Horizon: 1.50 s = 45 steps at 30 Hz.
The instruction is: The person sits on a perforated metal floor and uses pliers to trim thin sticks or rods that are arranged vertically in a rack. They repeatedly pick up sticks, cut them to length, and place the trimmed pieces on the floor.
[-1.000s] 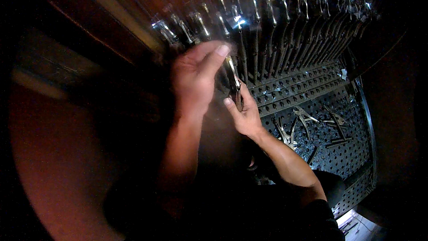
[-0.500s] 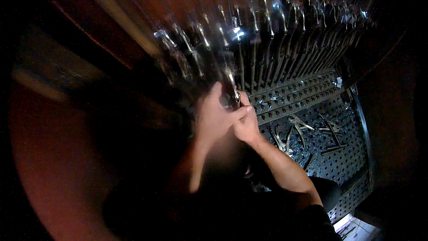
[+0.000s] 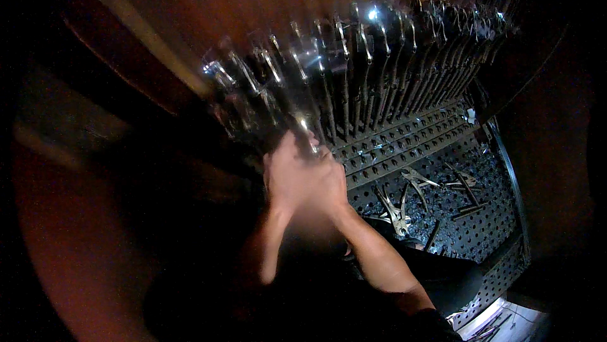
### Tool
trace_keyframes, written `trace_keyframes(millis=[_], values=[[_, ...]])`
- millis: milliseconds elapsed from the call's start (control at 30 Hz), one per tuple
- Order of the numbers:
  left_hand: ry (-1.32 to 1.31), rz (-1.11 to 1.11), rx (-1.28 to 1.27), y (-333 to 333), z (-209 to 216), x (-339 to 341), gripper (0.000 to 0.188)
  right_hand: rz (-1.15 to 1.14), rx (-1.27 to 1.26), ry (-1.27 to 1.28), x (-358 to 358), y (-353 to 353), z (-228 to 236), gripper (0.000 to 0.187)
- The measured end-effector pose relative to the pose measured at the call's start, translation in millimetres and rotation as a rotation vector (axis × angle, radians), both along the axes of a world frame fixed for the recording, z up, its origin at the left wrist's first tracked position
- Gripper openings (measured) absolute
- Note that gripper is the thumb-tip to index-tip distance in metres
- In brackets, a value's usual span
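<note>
My left hand (image 3: 283, 171) and my right hand (image 3: 330, 181) are pressed together, fingers closed around a shiny metal hand tool (image 3: 308, 134). Its bright end rises above my knuckles, blurred, and looks like part of a pair of pliers. Most of it is hidden in my grip. Just beyond the hands stands a row of dark upright rods (image 3: 379, 89). Along their tops runs a curved line of shiny, plier-like metal pieces (image 3: 365, 48).
To the right, a perforated dark metal plate (image 3: 506, 215) carries several locking pliers (image 3: 395, 210) and short dark rods (image 3: 469, 210). A ledge with rows of small studs (image 3: 404, 143) lies behind it. Brown curved walls (image 3: 50, 228) close in at left; my dark-clothed leg (image 3: 452, 275) is at lower right.
My view has shifted a little, and the scene sits farther left. Both hands have moved slightly left and lower and are closer together, still around the metal tool.
</note>
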<state>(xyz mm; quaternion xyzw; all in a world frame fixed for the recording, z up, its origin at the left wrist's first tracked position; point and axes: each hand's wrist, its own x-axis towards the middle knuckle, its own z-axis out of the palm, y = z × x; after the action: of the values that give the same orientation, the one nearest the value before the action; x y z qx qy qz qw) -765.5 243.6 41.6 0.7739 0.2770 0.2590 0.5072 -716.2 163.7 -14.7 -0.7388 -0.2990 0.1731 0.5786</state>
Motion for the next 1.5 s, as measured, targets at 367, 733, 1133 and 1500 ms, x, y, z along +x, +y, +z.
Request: trace_keyframes(millis=[367,733,1133,1500], values=[[-0.013,0.039,-0.055,9,0,6,0.03,-0.079,0.043,-0.096,4,30,-28,0.049],[-0.052,0.048,0.028,7,-8,10,0.046,-0.584,-0.154,0.288,-47,-73,-208,0.043],[-0.109,-0.033,0.094,37,-33,11,0.046,-0.265,-0.778,0.708,-80,-157,-397,0.045],[0.094,0.118,0.203,55,-44,0,0.043,-0.289,-0.706,0.688,-95,-168,-451,0.043]])
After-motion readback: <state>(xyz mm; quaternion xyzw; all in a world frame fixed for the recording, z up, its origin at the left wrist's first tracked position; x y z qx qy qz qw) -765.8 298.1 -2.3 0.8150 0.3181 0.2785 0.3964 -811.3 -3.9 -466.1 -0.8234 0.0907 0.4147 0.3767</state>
